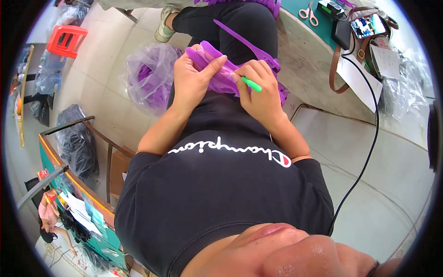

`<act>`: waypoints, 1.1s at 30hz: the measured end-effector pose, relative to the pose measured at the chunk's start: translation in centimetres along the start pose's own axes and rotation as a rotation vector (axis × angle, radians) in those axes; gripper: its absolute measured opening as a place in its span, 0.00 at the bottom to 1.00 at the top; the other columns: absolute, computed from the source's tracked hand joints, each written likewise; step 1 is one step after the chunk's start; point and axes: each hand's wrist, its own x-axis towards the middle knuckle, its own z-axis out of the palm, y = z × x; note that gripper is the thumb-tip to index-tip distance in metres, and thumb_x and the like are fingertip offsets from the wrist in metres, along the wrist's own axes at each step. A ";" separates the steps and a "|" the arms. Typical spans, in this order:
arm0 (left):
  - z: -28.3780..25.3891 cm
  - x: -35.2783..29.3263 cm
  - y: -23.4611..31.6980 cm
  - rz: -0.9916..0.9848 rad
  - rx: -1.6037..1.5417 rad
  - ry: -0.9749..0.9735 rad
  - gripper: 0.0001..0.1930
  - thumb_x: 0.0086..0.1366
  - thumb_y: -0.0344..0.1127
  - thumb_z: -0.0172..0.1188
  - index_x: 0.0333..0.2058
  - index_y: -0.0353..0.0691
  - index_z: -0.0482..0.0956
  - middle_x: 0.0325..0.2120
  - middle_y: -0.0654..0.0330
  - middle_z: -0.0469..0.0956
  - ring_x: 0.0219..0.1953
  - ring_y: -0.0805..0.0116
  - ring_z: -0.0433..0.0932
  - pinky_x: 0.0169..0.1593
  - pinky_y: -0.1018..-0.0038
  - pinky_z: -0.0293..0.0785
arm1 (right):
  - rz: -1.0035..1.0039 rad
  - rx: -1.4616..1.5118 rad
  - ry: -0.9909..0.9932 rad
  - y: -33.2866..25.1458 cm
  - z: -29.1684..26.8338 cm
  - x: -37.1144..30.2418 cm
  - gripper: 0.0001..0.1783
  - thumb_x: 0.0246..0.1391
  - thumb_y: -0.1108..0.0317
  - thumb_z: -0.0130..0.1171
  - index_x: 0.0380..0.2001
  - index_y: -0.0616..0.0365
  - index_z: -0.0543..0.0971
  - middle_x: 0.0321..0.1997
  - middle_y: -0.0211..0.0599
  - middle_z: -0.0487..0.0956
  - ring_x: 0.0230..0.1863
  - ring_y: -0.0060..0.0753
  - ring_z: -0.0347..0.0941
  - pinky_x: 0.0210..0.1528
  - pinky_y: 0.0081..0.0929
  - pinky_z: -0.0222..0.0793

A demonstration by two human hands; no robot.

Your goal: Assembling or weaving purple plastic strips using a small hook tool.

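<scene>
My left hand [190, 76] is closed on a purple, flexible-looking molded piece [208, 51], pinching it between thumb and fingers above my lap. My right hand [259, 87] grips a slim tool with a bright green handle [251, 83]. The tool's working end is hidden near the purple piece, so its kind cannot be told. More purple pieces [222, 86] lie on my lap under both hands. A long, tapering purple strip [240, 40] rests across my dark trouser leg, just beyond the hands.
A clear plastic bag [134, 76] with purple pieces stands on the floor at left. Scissors [308, 14], a phone [368, 26] and a brown-strapped bag [339, 76] lie on the table at right. A black cable [376, 117] hangs at right. Another person [48, 217] sits at far left.
</scene>
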 end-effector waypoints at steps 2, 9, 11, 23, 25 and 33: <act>-0.3 0.3 0.5 -0.058 -0.043 -0.009 0.07 0.58 0.28 0.65 0.30 0.37 0.74 0.23 0.62 0.79 0.25 0.77 0.77 0.32 0.81 0.73 | 0.038 0.031 -0.032 0.4 -0.4 -0.2 0.03 0.52 0.76 0.59 0.27 0.61 0.74 0.25 0.37 0.74 0.25 0.32 0.69 0.32 0.26 0.65; 0.1 0.5 0.1 -0.150 -0.192 -0.093 0.08 0.58 0.28 0.66 0.33 0.37 0.74 0.26 0.61 0.78 0.29 0.77 0.77 0.36 0.80 0.74 | 0.424 0.675 0.016 2.1 0.7 -0.2 0.12 0.54 0.79 0.56 0.25 0.55 0.64 0.30 0.32 0.74 0.31 0.15 0.65 0.36 0.14 0.63; 0.2 0.4 0.0 -0.136 -0.169 -0.123 0.09 0.56 0.27 0.65 0.34 0.37 0.74 0.27 0.62 0.78 0.30 0.77 0.77 0.37 0.79 0.74 | 0.476 0.831 0.048 2.3 0.2 0.0 0.13 0.52 0.80 0.56 0.24 0.53 0.63 0.29 0.33 0.73 0.31 0.16 0.64 0.36 0.15 0.62; -2.2 2.6 -5.8 -0.025 0.312 -0.088 0.32 0.52 0.21 0.59 0.59 0.44 0.69 0.30 0.65 0.79 0.31 0.82 0.73 0.40 0.82 0.71 | -0.320 1.735 -0.394 6.8 -5.7 -2.2 0.22 0.41 0.74 0.66 0.15 0.47 0.60 0.16 0.26 0.70 0.22 0.31 0.64 0.26 0.28 0.56; -2.8 2.8 -4.4 -0.156 0.227 -0.162 0.36 0.52 0.23 0.63 0.62 0.40 0.64 0.30 0.63 0.79 0.34 0.80 0.73 0.44 0.81 0.70 | -0.544 1.894 -0.430 6.8 -6.7 -1.6 0.23 0.40 0.71 0.71 0.16 0.47 0.62 0.18 0.26 0.73 0.20 0.29 0.65 0.25 0.25 0.58; -2.0 1.2 2.2 -0.351 -0.132 -0.525 0.59 0.47 0.20 0.69 0.68 0.41 0.32 0.40 0.57 0.76 0.44 0.69 0.75 0.53 0.73 0.68 | 0.244 0.412 0.082 6.0 -0.7 2.2 0.19 0.63 0.51 0.49 0.33 0.59 0.68 0.48 0.45 0.77 0.42 0.29 0.71 0.45 0.25 0.65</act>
